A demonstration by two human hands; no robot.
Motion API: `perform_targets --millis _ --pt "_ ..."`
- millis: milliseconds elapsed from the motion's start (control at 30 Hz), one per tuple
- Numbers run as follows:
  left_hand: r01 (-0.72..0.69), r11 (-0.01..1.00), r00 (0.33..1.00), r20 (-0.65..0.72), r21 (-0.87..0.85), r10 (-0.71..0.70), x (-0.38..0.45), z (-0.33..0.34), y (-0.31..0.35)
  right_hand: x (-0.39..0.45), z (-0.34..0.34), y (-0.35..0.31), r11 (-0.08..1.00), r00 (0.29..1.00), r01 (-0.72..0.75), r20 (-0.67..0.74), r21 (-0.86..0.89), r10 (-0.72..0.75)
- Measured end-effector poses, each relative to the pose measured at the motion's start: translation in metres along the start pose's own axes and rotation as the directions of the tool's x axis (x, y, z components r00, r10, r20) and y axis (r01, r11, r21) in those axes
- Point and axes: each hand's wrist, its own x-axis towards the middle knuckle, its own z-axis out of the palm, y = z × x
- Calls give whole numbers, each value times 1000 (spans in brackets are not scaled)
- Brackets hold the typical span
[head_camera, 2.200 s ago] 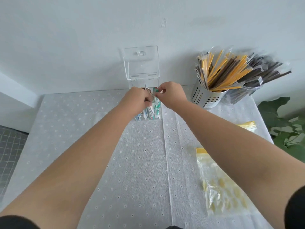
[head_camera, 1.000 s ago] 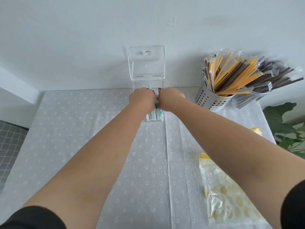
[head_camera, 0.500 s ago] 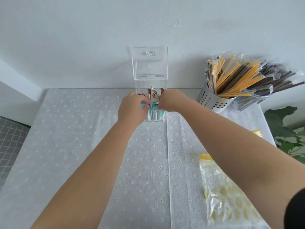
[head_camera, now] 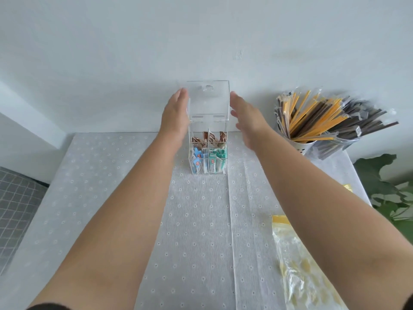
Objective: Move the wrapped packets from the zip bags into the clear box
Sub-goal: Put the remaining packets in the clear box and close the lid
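Note:
The clear box [head_camera: 225, 135] stands at the table's far edge against the wall, its hinged lid [head_camera: 209, 100] raised upright. Brown packets [head_camera: 220, 137] fill its rear compartments, blue packets [head_camera: 197, 161] the front left one and green packets [head_camera: 218, 161] the front right one. My left hand [head_camera: 175, 115] is raised flat beside the lid's left edge, fingers extended. My right hand [head_camera: 247, 118] is up beside the lid's right edge, fingers spread, a little apart from it. Neither hand holds anything. A zip bag [head_camera: 306, 267] with yellow packets lies at the near right.
A perforated metal cup [head_camera: 301, 146] full of long wrapped sticks, yellow and dark, stands at the far right. A second yellow-topped bag's corner [head_camera: 347, 187] shows by the right table edge, with green leaves [head_camera: 384, 184] beyond. The dotted white cloth [head_camera: 196, 231] covers the table.
Both hands were down at the box's front compartments among the packets. They have lifted out, opened flat and risen to either side of the upright lid.

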Motion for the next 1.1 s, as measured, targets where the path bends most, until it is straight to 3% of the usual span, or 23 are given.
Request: perform_targets --millis 233,333,500,633,867,1100 --pt "-17 994 999 -28 -111 14 -24 -24 -25 -36 -7 23 994 995 75 -77 77 -69" --pt "51 992 998 -26 -115 -54 -36 -29 -39 -47 -7 35 994 991 64 -125 84 -54" --pt "100 985 995 6 141 -102 -52 -20 -58 -48 -1 48 997 988 -47 -141 58 55" --pt "65 964 996 35 256 -76 -54 -9 -65 -39 6 57 996 983 -21 -185 -87 4" --pt "220 966 974 16 138 -224 -44 -6 -73 -24 10 68 978 977 -95 -206 -188 55" --pt "185 973 978 74 142 -196 -26 20 -68 -16 -7 66 970 956 -86 -292 -228 16"
